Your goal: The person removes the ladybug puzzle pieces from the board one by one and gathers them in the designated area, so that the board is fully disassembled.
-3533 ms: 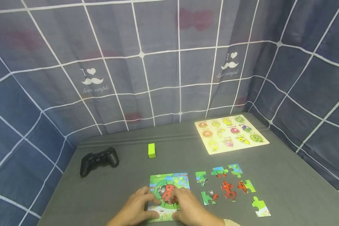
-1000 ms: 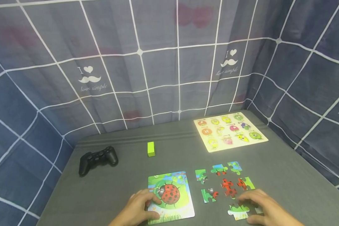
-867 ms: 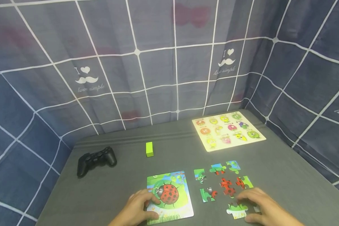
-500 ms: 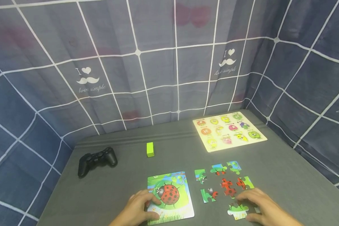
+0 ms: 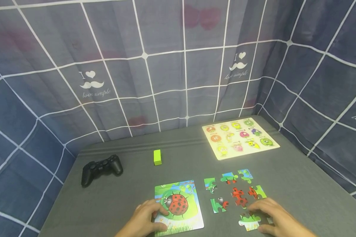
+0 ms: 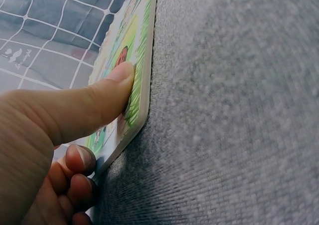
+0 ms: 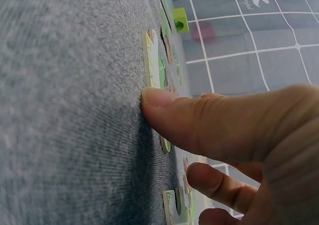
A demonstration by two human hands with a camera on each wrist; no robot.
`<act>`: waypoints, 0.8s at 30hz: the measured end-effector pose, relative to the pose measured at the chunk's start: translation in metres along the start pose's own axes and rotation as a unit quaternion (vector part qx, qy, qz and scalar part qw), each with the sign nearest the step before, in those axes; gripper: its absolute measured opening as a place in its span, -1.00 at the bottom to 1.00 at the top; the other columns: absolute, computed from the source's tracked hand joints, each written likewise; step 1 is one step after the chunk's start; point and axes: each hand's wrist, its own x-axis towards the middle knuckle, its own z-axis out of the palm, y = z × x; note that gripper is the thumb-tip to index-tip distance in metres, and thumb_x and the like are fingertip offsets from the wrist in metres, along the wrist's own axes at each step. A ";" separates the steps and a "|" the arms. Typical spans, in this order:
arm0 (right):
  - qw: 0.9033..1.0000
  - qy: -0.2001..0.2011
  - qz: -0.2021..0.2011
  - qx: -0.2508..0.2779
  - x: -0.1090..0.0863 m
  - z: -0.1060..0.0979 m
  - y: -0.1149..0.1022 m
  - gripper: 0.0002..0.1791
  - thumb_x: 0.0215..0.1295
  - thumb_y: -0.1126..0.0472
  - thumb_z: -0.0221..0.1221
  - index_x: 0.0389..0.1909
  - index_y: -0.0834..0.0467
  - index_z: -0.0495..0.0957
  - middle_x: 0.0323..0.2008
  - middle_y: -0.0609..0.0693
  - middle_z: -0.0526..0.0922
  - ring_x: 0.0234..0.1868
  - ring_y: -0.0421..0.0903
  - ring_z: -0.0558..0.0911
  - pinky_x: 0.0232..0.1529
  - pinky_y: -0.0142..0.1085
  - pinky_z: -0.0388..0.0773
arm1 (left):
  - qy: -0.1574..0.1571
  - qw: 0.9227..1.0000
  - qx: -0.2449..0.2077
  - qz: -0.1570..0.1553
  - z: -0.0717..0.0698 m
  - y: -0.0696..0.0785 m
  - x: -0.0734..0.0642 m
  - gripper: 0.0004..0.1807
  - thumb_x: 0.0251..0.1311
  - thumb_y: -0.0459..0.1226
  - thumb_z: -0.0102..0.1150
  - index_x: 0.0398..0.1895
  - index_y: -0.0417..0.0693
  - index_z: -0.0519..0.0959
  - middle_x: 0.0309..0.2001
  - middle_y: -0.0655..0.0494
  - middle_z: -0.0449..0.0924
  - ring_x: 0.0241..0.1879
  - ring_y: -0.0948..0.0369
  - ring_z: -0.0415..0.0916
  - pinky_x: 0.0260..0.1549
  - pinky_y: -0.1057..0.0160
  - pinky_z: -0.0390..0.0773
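My left hand [image 5: 143, 218] rests on the left side of a square jigsaw board [image 5: 192, 214] printed with a red ladybug. In the left wrist view its thumb [image 6: 107, 98] lies on the board's grassy corner, other fingers by the edge. To the right, my right hand [image 5: 274, 219] touches a green and white puzzle piece [image 5: 250, 225] lying on the table. Its thumb [image 7: 172, 115] is at the piece's near edge in the right wrist view. Another piece [image 7: 172, 205] is partly covered by that hand. Neither hand lifts anything.
Several loose pieces lie between and beyond the hands, including a red centre piece [image 5: 239, 197] and a ladybug-head piece [image 5: 219, 205]. Farther back are a fruit board [image 5: 225, 143], a yellow-green block [image 5: 157, 157] and a black game controller [image 5: 102, 168]. A checked curtain [image 5: 166, 72] stands behind the table.
Since 3.5 seconds ago, my right hand has moved from the board to the loose pieces, where a grass piece now lies. Over the last second both hands have stayed almost still.
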 end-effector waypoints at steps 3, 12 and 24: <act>1.000 -0.001 0.003 0.002 0.000 0.000 0.000 -0.32 -0.23 0.29 0.52 0.02 -0.10 0.54 -0.09 -0.26 0.61 -0.06 -0.41 0.41 -0.29 -0.46 0.42 | 0.004 1.000 0.001 0.004 0.000 0.000 0.000 -0.63 -0.14 0.12 0.45 -0.22 0.31 0.66 -0.46 0.42 0.31 -0.35 0.50 0.18 -0.31 0.32 0.12; 1.000 0.003 -0.002 0.006 -0.001 0.001 0.000 -0.34 -0.22 0.28 0.52 0.00 -0.10 0.55 -0.11 -0.26 0.62 -0.10 -0.39 0.42 -0.32 -0.46 0.41 | -0.001 1.000 0.001 -0.003 0.001 0.000 0.000 -0.63 -0.14 0.11 0.45 -0.22 0.31 0.66 -0.44 0.42 0.32 -0.33 0.50 0.19 -0.29 0.30 0.14; 0.996 0.042 -0.063 -0.036 0.033 -0.004 -0.028 -0.48 -0.05 0.11 0.49 -0.01 -0.14 0.57 -0.11 -0.33 0.60 -0.10 -0.39 0.45 -0.09 -0.60 0.29 | -0.010 1.000 -0.011 -0.012 0.001 -0.001 0.000 -0.64 -0.13 0.12 0.45 -0.22 0.33 0.66 -0.45 0.39 0.32 -0.34 0.49 0.19 -0.29 0.30 0.11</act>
